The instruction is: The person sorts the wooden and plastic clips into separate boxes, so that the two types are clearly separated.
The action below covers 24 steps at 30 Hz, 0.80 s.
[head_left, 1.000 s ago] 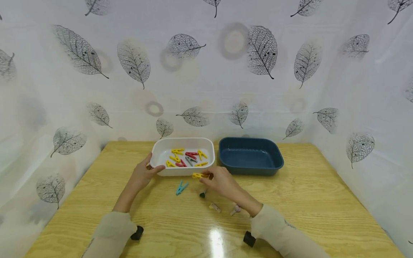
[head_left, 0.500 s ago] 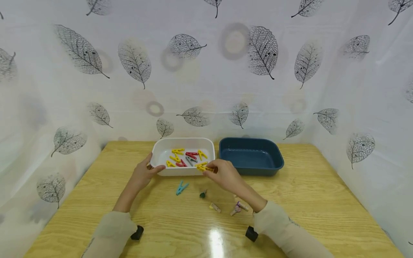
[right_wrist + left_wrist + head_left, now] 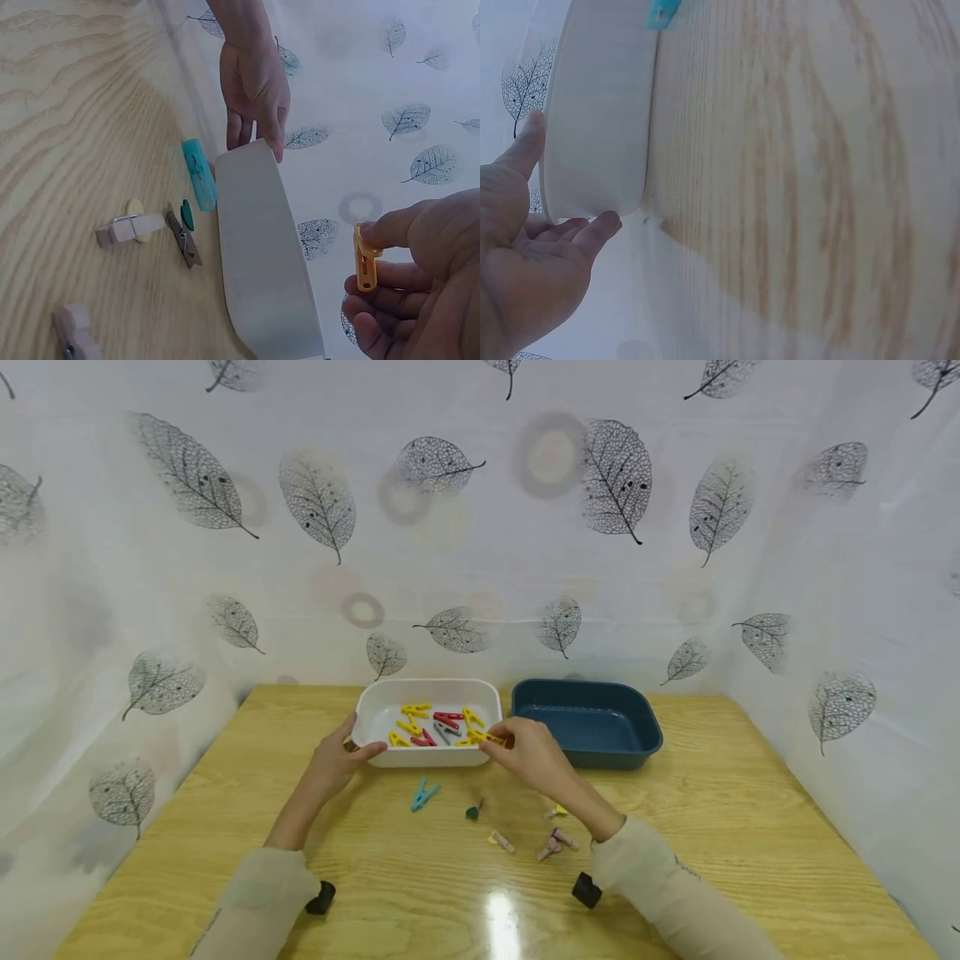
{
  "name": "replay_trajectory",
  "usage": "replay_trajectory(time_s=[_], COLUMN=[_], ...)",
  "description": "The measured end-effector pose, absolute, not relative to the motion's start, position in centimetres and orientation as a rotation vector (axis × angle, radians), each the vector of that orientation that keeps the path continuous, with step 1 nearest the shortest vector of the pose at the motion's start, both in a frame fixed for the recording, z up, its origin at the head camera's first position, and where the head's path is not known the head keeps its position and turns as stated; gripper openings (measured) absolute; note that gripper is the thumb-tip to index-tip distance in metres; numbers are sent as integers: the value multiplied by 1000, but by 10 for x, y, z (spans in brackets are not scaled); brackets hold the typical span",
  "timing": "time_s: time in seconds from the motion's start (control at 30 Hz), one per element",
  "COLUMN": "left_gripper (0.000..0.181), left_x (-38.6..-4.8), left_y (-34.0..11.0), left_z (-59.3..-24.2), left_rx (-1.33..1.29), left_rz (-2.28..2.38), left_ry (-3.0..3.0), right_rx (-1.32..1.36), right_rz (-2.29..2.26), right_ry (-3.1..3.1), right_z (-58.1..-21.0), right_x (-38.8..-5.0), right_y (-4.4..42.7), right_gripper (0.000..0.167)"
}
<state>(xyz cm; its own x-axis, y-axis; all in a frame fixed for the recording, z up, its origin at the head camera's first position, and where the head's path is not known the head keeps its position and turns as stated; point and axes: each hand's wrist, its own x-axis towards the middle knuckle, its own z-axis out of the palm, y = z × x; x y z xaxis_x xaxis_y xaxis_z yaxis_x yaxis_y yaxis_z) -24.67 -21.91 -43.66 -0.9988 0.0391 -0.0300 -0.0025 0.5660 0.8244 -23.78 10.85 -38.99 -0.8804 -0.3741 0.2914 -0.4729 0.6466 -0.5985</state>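
My left hand (image 3: 333, 762) grips the front left corner of a white plastic tub (image 3: 600, 105), its thumb at the rim and its fingers against the side. Inside the tub lie several yellow, red and grey clothespins, such as a red clothespin (image 3: 448, 717). Over the tub's front right corner, my right hand (image 3: 531, 753) pinches a yellow clothespin (image 3: 365, 262) between thumb and fingers. On the table in front of the tub is a turquoise clothespin (image 3: 424, 795). Small wooden clothespins lie nearer me, one with a green piece (image 3: 472, 812).
A dark blue tub (image 3: 585, 760) stands right of the white one, with nothing visible in it. Both are on a wooden table (image 3: 712, 827) before a leaf-printed curtain. Beneath my right forearm lie more wooden clothespins (image 3: 553, 845), with purple and yellow decorations.
My right hand has carried the yellow clothespin up and rightward, from in front of the white tub to over its front right corner. The left hand has kept its hold.
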Motion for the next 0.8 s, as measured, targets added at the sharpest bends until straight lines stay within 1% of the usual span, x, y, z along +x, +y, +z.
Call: replay_trajectory(time_s=[0.3,0.6,0.8], left_gripper=[94,93,94], left_x=[-247,-247,-247], left_y=[-219,-218,-218], left_z=[-438,-437,-437], left_rx=[31,28,24], left_rz=[1476,1492,1485], left_ry=[2720,2720,2717], right_rx=[666,591,646], right_rz=[1051,1053,1047], right_ry=[-2717,-2766,-2720], right_z=[-384,-378,-378], right_x=[-246,-254,-262], right_y=[109,109,104], right_gripper=[18,27,24])
